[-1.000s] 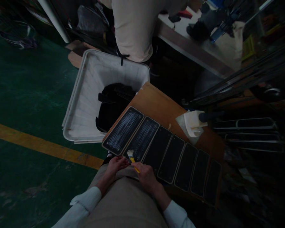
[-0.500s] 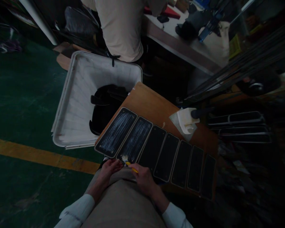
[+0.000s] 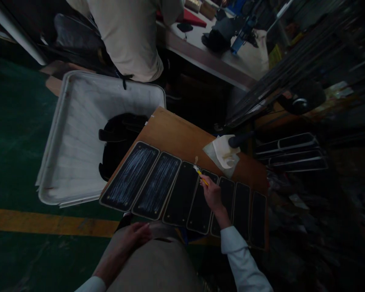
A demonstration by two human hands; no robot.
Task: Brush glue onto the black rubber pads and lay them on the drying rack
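Note:
A wooden board [image 3: 182, 134] carries a row of several black panels with pale rims. The two leftmost panels [image 3: 130, 176] are streaked with white brush marks. My right hand [image 3: 212, 194] is closed on a small yellow-handled brush [image 3: 199, 172], whose bristles touch the far end of the third or fourth panel [image 3: 197, 202]. My left hand [image 3: 136, 233] rests on my lap near the board's front edge, fingers loosely curled, holding nothing I can make out.
A white plastic tub [image 3: 78, 138] with a black object [image 3: 118, 138] inside stands left of the board. A white container [image 3: 223, 152] sits on the board's far right. Another person [image 3: 130, 32] stands at a bench [image 3: 206, 56] behind. More black panels [image 3: 292, 152] lie at right.
My right hand has carried the brush from the near end of the second panel up and right to the far end of the row. My left hand stayed near my lap. The camera shifted.

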